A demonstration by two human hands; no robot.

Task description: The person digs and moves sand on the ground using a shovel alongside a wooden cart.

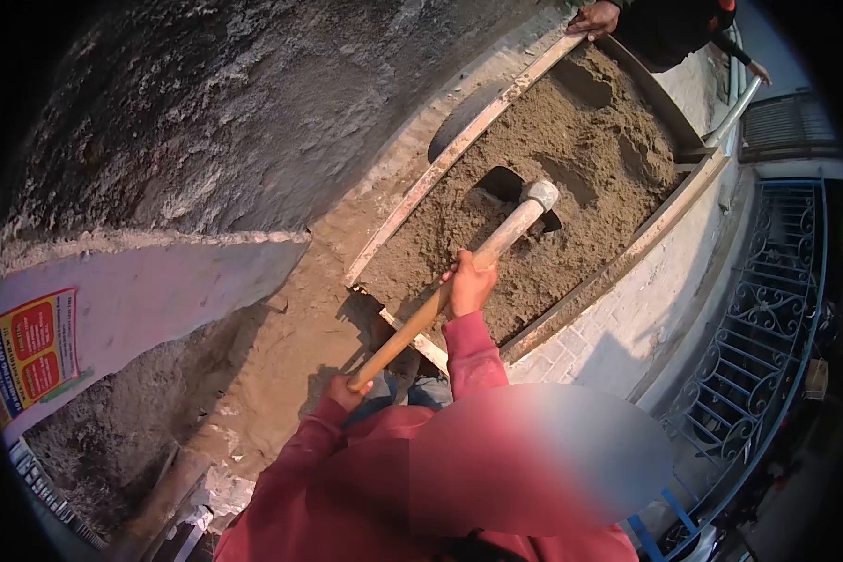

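Observation:
My right hand (471, 284) is wrapped round the middle of the wooden handle of a hoe (420, 323). Lower down, near the butt of the same handle, my left hand (347, 392) is closed on it. The hoe's dark blade is partly buried in brown sand or mortar mix (440, 239), below the pale metal socket at the handle's far end. That mix lies in a long wooden-sided trough (459, 157), with hollows and heaps toward its far end.
Another person's hand (595, 19) rests on the trough's far left corner; their other hand (759, 72) is by a metal pipe (735, 110). A rough dark wall (206, 122) rises at left, above a poster (37, 351). Blue railings (754, 318) stand at right.

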